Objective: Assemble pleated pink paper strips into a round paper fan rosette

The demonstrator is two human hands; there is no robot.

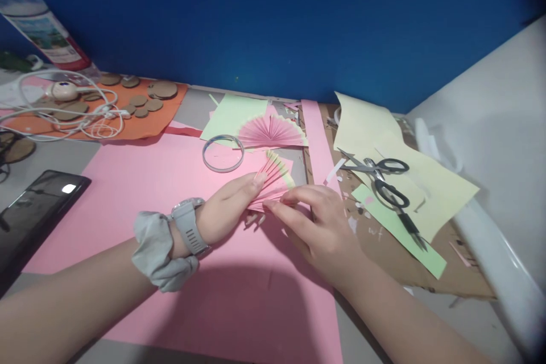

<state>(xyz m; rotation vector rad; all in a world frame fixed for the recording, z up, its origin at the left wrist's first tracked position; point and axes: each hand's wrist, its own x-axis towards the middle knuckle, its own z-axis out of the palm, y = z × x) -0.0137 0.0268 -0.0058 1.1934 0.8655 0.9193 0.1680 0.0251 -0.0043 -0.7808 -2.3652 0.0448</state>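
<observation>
A pleated pink paper fan (277, 181) with a pale green edge is partly spread between my hands, above a large pink sheet (140, 205). My left hand (230, 205), with a grey watch and a scrunchie at its wrist, grips the fan's left side, thumb on top. The fingertips of my right hand (313, 216) pinch its lower right edge. Just beyond lies a second pink fan (273, 132), fully opened into a half circle. A roll of clear tape (223, 153) rests on the pink sheet near my left hand.
Black-handled scissors (392, 193) and a pen (412, 224) lie on cream paper (443, 182) over cardboard at right. At left are a phone (42, 210), white earphone cables (98, 119), cardboard discs (162, 89) on orange paper, and a bottle (51, 34). A blue partition (256, 23) stands behind.
</observation>
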